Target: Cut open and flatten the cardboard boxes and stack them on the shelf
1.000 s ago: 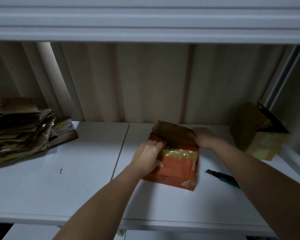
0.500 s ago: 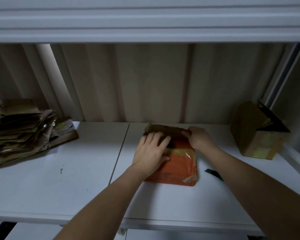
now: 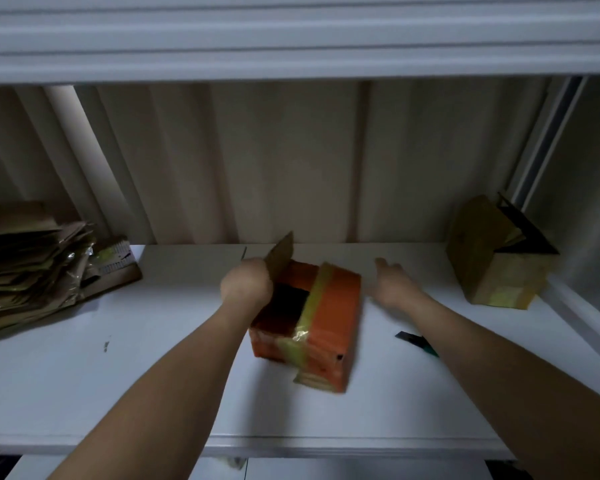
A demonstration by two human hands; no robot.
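A pale corrugated wall [image 3: 291, 161] stands behind, dimly lit.

White shelf [image 3: 153, 375], two panels joined at a seam. Carried on it: a stack of flattened cardboard [image 3: 32, 265] at the left end; an orange box [image 3: 329, 323], bound with yellowish tape, one flap raised, near the middle; a dark cutter [image 3: 417, 342] with a green handle, laid flat just right of it; a brown box [image 3: 492, 265], tilted, at the right end.

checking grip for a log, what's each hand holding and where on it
Left hand grips the orange box by its raised brown flap. Right hand holds nothing.
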